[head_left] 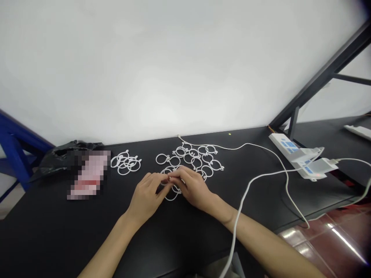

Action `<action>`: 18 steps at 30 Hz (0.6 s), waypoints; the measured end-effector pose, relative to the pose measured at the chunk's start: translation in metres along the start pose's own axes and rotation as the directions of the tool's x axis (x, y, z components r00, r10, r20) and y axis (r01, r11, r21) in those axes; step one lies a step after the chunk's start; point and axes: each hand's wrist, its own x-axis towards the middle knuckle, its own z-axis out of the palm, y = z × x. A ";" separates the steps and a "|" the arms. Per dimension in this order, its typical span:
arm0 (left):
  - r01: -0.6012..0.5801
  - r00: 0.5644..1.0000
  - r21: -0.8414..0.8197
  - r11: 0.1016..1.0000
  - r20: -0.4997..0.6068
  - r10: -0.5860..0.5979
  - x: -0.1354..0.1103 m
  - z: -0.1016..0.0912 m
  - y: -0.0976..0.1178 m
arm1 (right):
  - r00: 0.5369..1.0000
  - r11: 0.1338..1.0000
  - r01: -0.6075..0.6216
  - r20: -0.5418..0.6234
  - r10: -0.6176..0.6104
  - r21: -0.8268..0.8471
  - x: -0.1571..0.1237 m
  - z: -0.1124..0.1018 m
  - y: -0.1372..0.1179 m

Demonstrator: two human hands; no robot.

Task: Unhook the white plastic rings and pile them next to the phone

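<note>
Two bare hands meet at the middle of the black table (58, 231). The left hand (146, 197) is half closed, its fingers curled toward the right, and its fingertips pinch a white plastic ring (171, 195) together with the fingertips of the right hand (193, 187). The right hand is also curled, palm down, and it covers part of the rings below it. The two hands touch each other at the fingertips, so the exact grip on the ring is hard to see.

The ring in the hands belongs to the near edge of a linked sheet of rings (197, 158), which lies flat on the table just behind the hands. How the rings are joined I cannot tell, because the hands hide that place. A small loose pile of rings (126, 163) lies to the left, well apart from the hands. Further left is a black plastic bag (58, 156) and a blurred pinkish object (89, 173) that cannot be made out. A white cable (246, 185) crosses over the right forearm, and a white power strip (292, 150) lies at the right side of the table.
</note>
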 end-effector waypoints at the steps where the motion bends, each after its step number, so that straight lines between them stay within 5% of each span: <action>1: -0.001 1.000 -0.004 1.000 0.008 0.001 0.000 0.000 0.001 | 1.000 1.000 -0.013 -0.017 0.013 0.021 -0.002 -0.001 0.002; 7: -0.071 0.993 -0.044 0.996 0.090 0.075 0.002 0.003 0.004 | 0.996 0.992 -0.071 -0.050 0.076 0.101 -0.008 -0.006 0.008; 18: -0.094 0.993 -0.063 0.994 0.072 0.099 -0.002 0.003 0.001 | 0.996 0.982 -0.079 -0.028 0.085 0.173 -0.007 -0.005 0.004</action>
